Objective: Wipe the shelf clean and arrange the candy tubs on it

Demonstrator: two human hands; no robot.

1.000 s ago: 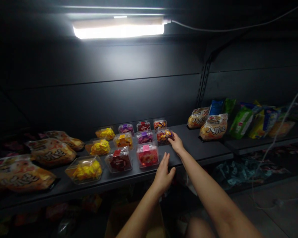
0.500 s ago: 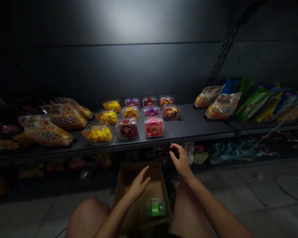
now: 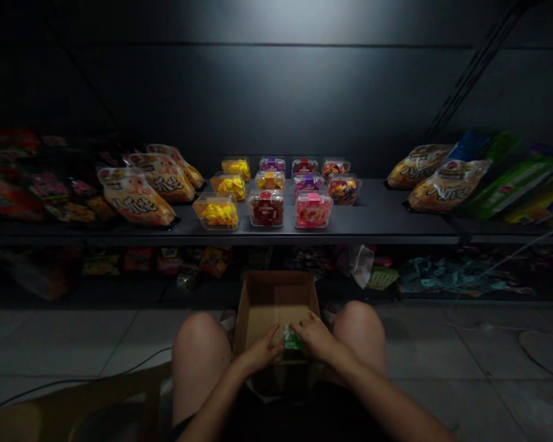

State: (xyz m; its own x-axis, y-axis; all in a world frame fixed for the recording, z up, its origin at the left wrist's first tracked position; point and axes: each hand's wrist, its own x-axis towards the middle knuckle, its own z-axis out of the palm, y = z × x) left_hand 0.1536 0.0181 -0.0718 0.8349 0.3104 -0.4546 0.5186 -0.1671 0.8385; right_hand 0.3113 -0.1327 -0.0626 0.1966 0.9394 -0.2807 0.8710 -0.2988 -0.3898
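Note:
A clear plastic box with green contents (image 3: 292,339) lies at the near end of a cardboard box (image 3: 262,301) between my knees. My right hand (image 3: 317,336) reaches over its right side, with fingers curled around its top and edge. At its left side is my left hand (image 3: 262,351), fingers and thumb apart; whether they touch the plastic is unclear. The hands partly hide the green box. On the shelf above stand rows of similar clear boxes, among them a pink one (image 3: 313,210), a dark red one (image 3: 266,209) and a yellow one (image 3: 217,212).
Snack bags (image 3: 136,197) stand left of the clear boxes, and more bags (image 3: 447,186) stand to the right. A lower shelf holds packets and a green basket (image 3: 381,278). The shelf edge (image 3: 350,239) runs above the cardboard box. A black cable (image 3: 133,366) crosses the tiled floor.
Both hands have come down into the cardboard box to the green plastic box. My right hand has left the shelf's front and closed on it. The view has shifted.

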